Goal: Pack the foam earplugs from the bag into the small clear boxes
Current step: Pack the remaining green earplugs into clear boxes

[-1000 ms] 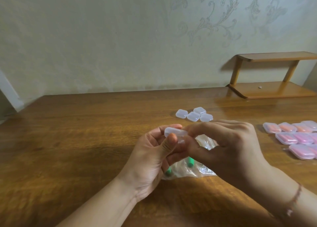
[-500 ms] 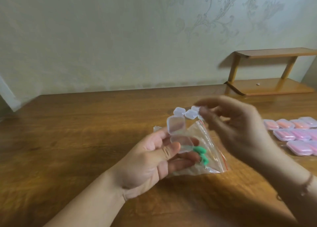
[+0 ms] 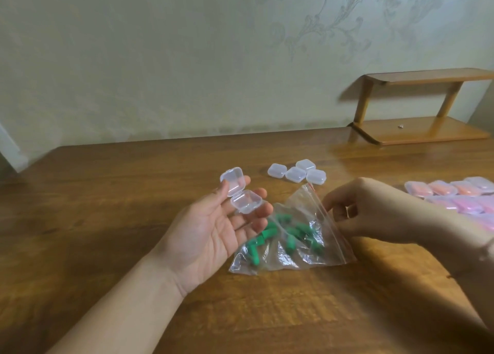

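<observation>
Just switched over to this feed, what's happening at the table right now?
A person is packing earplugs. The left hand lies palm up with an open, empty clear box resting on its fingers. The right hand pinches the top edge of the zip bag, which holds the green earplugs and rests on the wooden table. Four shut clear boxes wait behind, and boxes with pink and orange earplugs sit at the right.

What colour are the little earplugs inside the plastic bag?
Green. The earplugs show through the clear bag in the head view.
</observation>
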